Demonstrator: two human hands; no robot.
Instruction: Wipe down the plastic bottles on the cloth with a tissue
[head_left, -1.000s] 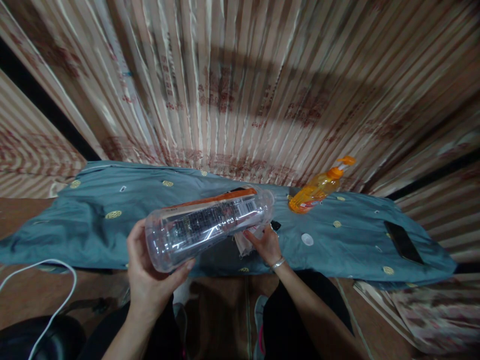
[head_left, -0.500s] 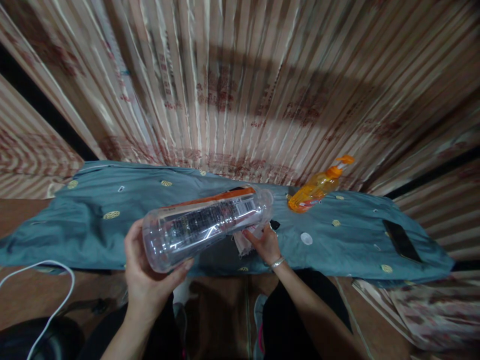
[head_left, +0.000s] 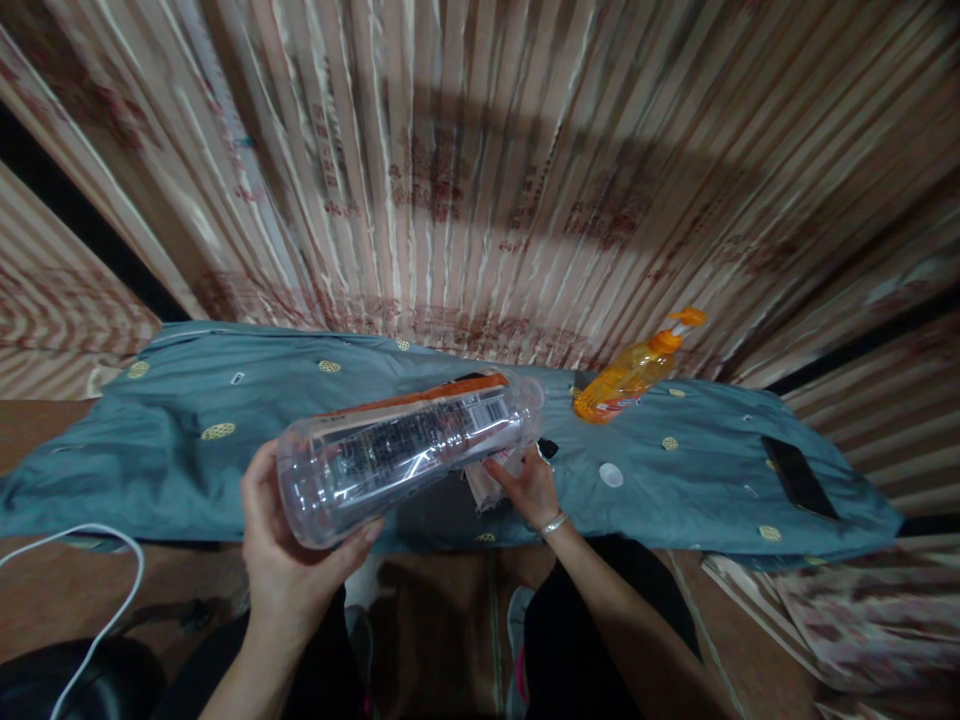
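A large clear plastic bottle (head_left: 405, 460) with an orange and printed label lies tilted in the air, its narrow neck pointing right and slightly away. My left hand (head_left: 292, 550) is wrapped round its base end. My right hand (head_left: 529, 490) is just below the neck end, fingers closed on a pale, crumpled cloth (head_left: 486, 488). The bottle hides part of this cloth, and I cannot tell whether it touches the bottle. A small round white disc (head_left: 610, 475) lies on the bedspread to the right of my right hand.
The teal, pineapple-patterned cover (head_left: 187, 390) spans a narrow surface before a striped curtain (head_left: 480, 180). On it are an orange pump bottle (head_left: 622, 380), a black phone (head_left: 799, 478) and a small black object (head_left: 548, 449). A white cable (head_left: 112, 620) hangs at the lower left.
The bottle and both hands have barely moved. The whole view has shifted very slightly, with things appearing a little further left.
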